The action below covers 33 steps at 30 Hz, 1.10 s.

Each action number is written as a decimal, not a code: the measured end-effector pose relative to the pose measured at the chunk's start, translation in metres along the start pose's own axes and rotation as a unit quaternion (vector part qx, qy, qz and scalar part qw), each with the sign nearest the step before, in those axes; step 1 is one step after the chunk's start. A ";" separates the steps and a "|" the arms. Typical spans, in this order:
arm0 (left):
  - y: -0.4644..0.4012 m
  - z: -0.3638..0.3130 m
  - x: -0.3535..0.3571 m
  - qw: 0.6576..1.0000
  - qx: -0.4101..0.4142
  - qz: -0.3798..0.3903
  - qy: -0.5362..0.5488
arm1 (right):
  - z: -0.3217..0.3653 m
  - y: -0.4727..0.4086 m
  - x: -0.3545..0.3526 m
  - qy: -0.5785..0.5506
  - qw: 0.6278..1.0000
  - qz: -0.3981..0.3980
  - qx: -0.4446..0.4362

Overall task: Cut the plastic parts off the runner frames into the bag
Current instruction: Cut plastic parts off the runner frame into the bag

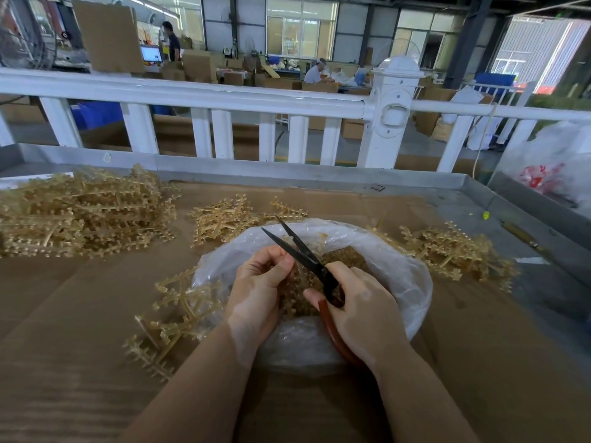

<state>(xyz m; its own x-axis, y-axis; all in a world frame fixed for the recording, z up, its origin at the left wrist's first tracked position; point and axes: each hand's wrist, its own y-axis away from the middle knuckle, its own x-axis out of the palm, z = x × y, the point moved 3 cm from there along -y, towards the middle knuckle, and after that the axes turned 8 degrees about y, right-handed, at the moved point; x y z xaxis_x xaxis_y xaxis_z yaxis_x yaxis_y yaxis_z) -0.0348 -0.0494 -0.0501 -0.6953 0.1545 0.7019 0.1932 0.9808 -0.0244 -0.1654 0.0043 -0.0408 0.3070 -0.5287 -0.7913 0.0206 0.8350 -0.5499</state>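
Note:
A clear plastic bag [396, 276] lies open on the cardboard in front of me, with many small tan cut parts [345, 255] inside. Over it my left hand [256, 292] pinches a tan runner frame [179, 311], which trails down and to the left past the bag's rim. My right hand [361, 311] grips the red handles of black-bladed scissors [297, 247]. The blades stand apart and point up and to the left, just above my left fingertips.
Piles of tan runner frames lie at far left [80, 212], behind the bag [224, 222] and to the right [454, 251]. A metal tray edge [287, 172] and a white railing [224, 97] bound the far side. White plastic bags [556, 167] sit at the right.

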 end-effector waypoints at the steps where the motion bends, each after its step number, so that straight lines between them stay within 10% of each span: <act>1: 0.000 0.000 0.000 1.000 0.003 0.002 -0.003 | 0.000 0.000 0.000 -0.003 1.000 0.000 -0.002; 33: 0.001 -0.001 0.001 0.998 0.021 0.023 -0.050 | 0.000 -0.001 -0.001 -0.006 1.000 -0.012 -0.010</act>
<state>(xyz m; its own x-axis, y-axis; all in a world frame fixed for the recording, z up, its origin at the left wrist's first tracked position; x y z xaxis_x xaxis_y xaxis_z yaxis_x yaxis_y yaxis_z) -0.0344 -0.0483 -0.0482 -0.7529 0.2081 0.6244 0.1991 0.9763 -0.0853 -0.1656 0.0037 -0.0398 0.3177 -0.5472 -0.7743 0.0094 0.8184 -0.5745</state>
